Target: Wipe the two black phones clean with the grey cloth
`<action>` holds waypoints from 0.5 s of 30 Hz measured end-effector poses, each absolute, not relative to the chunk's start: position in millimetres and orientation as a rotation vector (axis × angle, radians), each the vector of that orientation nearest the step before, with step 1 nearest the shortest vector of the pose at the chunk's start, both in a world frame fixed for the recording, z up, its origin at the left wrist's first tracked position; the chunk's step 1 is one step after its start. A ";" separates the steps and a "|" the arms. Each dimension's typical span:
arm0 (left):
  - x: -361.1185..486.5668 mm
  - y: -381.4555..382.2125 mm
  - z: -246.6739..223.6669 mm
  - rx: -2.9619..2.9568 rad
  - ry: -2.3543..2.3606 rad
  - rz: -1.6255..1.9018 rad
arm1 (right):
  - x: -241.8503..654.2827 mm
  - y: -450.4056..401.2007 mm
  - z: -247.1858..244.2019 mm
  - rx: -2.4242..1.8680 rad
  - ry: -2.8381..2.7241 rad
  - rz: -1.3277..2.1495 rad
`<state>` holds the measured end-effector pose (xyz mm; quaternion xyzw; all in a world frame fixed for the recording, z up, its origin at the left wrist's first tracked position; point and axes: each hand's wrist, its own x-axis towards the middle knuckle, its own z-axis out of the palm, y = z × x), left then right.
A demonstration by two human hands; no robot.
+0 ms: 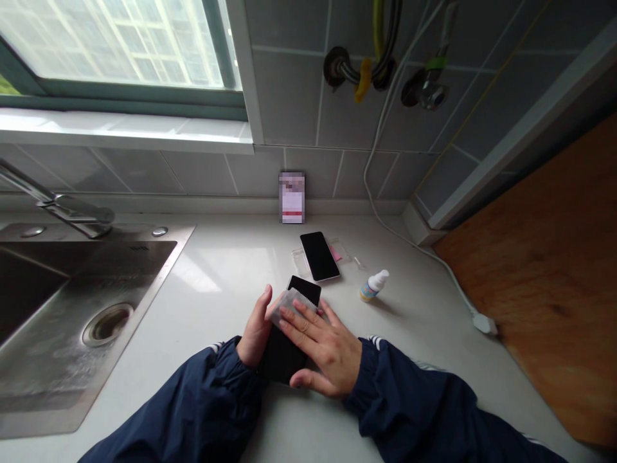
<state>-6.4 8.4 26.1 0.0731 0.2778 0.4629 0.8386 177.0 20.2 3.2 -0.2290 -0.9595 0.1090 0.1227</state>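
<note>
A flat black-screened device (284,354), a phone or small tablet, rests in my left hand (255,331). My left thumb stands up along its left side, and the fingers beneath it are hidden. My right hand (328,354) lies over the screen with fingers spread, pressing a thin grey cloth (290,302) with a zigzag edge against the glass. Beyond the device's upper end, a dark-screened phone (320,256) lies on the counter, partly over clear plastic pieces (299,262). To the right stands a small white spray bottle (374,285) with a coloured label.
At the left is a steel sink (159,283) with a faucet (77,212). Another phone (292,198), its screen lit, leans against the tiled wall. A white cable (409,241) runs down to a plug (484,323) at the right, beside a wooden panel (544,276).
</note>
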 end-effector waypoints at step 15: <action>-3.3 4.1 18.1 0.319 0.618 0.962 | 175.9 24.5 4.5 -0.893 -2.619 0.213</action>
